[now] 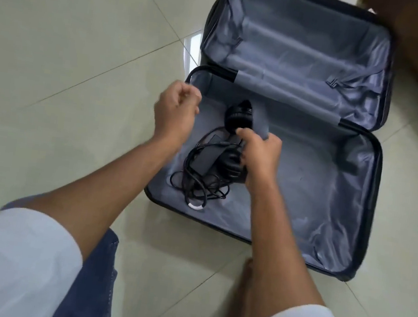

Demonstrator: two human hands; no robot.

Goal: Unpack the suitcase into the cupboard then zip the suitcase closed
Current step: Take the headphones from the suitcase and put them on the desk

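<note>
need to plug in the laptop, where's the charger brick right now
In the head view the charger brick lies in the near half of the open suitcase, at its left end, amid tangled cable, touching the headphones that the right hand grips.

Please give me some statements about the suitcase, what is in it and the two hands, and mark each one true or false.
1. The suitcase lies open on the floor. True.
2. The right hand holds the headphones. True.
3. The left hand grips the charger. False: it holds nothing, above the suitcase edge.
4. The far half of the suitcase is full of clothes. False: only lining shows.
5. A tangled cable lies beside the charger. True.
</note>
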